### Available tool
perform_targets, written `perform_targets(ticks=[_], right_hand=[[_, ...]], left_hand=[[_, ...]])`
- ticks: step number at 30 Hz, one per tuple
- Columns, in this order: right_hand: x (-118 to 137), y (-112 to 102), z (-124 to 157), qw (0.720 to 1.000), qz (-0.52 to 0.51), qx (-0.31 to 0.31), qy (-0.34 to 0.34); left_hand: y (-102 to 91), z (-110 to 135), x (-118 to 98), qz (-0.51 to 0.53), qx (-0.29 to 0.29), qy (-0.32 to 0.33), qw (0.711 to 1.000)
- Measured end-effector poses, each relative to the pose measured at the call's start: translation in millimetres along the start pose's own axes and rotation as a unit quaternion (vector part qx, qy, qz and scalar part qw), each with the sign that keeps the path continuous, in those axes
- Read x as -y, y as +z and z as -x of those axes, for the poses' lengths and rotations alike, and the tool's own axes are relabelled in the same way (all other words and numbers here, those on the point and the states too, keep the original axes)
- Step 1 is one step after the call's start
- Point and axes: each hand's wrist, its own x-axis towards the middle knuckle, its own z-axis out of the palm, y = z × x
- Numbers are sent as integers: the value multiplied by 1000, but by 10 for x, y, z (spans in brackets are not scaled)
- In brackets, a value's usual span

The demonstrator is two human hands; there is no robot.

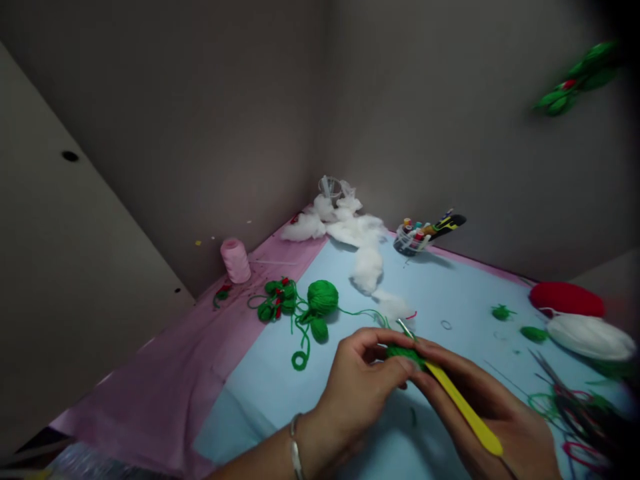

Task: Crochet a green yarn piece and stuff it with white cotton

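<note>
My left hand pinches a small green crocheted piece between thumb and fingers. My right hand is shut around a crochet hook with a yellow handle, whose metal tip sticks up beyond the piece. A thin green yarn strand runs from the hands to a green yarn ball on the blue sheet. A silver bangle circles my left wrist.
Small green-and-red crocheted pieces lie left of the ball. White stuffing trails from the back corner beside a clear cup. A pink yarn spool stands on pink cloth. Red and white padded shapes and tangled yarn lie right.
</note>
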Motion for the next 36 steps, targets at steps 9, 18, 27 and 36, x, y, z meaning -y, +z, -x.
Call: perform_targets(ticks=[9,18,27,36], right_hand=[[66,204,-7,975,-152,-73,145],[95,256,-7,967,-179,-52,171],[-84,140,21,948,-249,39,193],[-145,-28,1,933,-239,166,213]], left_hand=[[-91,163,125,-96,10,113,989],[-127,117,250,-56,-15,60,997],[-317,56,200,-40,40,38,998],[-322,47,224,73,100,-79,989]])
